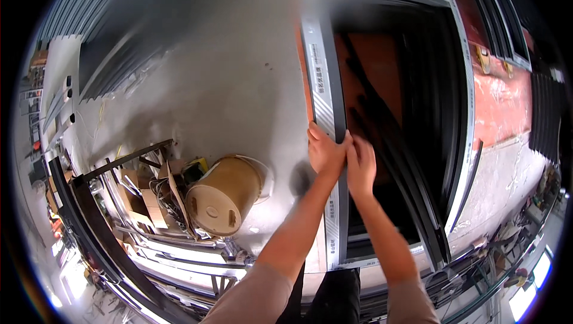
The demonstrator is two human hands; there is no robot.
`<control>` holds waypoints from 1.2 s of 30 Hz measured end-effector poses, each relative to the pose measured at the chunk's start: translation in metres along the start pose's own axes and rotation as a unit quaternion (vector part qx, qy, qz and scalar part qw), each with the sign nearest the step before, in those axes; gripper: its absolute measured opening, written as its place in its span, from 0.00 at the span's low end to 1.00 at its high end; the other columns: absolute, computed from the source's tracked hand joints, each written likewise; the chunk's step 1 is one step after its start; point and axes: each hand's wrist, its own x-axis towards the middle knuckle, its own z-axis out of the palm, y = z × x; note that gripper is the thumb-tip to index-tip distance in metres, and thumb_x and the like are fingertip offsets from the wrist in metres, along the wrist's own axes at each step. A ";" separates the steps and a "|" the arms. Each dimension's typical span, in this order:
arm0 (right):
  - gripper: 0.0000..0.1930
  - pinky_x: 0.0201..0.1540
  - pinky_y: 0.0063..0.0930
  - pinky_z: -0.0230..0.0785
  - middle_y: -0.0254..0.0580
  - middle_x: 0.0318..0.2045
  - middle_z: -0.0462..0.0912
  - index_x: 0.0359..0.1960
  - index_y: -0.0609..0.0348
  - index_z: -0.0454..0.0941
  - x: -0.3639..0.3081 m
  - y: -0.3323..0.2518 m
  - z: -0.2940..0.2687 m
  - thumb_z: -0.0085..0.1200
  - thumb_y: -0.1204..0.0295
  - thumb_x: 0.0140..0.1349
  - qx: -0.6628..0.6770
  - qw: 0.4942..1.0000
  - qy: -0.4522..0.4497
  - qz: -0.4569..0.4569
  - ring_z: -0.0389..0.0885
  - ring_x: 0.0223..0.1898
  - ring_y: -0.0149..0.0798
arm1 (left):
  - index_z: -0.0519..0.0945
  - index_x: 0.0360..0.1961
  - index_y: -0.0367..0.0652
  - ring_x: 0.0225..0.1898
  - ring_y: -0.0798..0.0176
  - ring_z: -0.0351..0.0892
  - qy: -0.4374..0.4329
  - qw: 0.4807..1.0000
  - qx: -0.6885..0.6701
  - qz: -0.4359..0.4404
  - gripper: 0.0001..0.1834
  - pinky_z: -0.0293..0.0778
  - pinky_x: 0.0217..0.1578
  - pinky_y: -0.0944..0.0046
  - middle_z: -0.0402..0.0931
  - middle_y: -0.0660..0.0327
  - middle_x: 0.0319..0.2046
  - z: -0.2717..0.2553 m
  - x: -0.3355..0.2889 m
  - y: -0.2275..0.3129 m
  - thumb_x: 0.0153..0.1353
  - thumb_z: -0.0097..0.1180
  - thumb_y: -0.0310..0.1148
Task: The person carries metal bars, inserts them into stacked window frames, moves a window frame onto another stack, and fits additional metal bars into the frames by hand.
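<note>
A large rectangular dark metal window frame [318,79], covered with white printed protective film, lies before me. My left hand [325,152] is closed over its left side rail, with the fingers curled around the outer edge. Beside it, my right hand [361,166] is at the same rail's inner edge, fingers bent and thumb almost meeting my left hand. Any small thing between the right fingertips is hidden. Long black profile strips [391,130] run slantwise within the frame's opening, over a reddish-orange surface [382,55].
Left of the frame, a tan plastic bucket [218,201] lies tipped on the floor, next to open cardboard boxes [146,201]. Dark metal bars [98,222] form a rack at lower left. Grey corrugated profiles [128,49] lie at upper left; more dark frames [501,13] stand at upper right.
</note>
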 end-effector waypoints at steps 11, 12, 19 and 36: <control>0.19 0.52 0.46 0.65 0.52 0.46 0.74 0.47 0.61 0.74 -0.430 0.065 -0.176 0.57 0.66 0.54 -0.263 0.903 -0.206 0.271 0.70 0.50 0.57 | 0.59 0.55 0.22 0.60 0.37 0.62 -0.102 0.991 0.018 0.086 0.49 0.60 0.60 0.50 0.61 0.32 0.57 -0.013 -0.025 -0.010 0.45 0.67 0.52; 0.22 0.55 0.47 0.64 0.54 0.49 0.72 0.50 0.60 0.72 -0.461 0.061 -0.176 0.57 0.62 0.55 -0.297 0.871 -0.223 0.321 0.68 0.54 0.58 | 0.54 0.59 0.20 0.63 0.38 0.58 -0.114 0.987 0.068 0.087 0.53 0.56 0.63 0.52 0.56 0.31 0.60 -0.014 -0.047 -0.026 0.46 0.66 0.52; 0.25 0.55 0.48 0.65 0.54 0.52 0.72 0.53 0.56 0.71 -0.531 0.098 -0.218 0.55 0.57 0.56 -0.231 0.845 -0.187 0.444 0.69 0.54 0.59 | 0.41 0.65 0.20 0.68 0.41 0.51 -0.250 0.954 0.161 0.049 0.63 0.49 0.67 0.60 0.49 0.31 0.65 -0.058 -0.300 -0.177 0.46 0.66 0.53; 0.04 0.14 0.29 0.69 0.41 0.17 0.76 0.32 0.58 0.73 -0.952 0.236 -0.280 0.47 0.73 0.57 0.415 0.545 0.206 0.699 0.75 0.14 0.36 | 0.76 0.42 0.41 0.45 0.50 0.76 -0.330 0.679 0.485 0.441 0.17 0.72 0.43 0.50 0.76 0.52 0.40 -0.128 -0.431 -0.109 0.54 0.59 0.39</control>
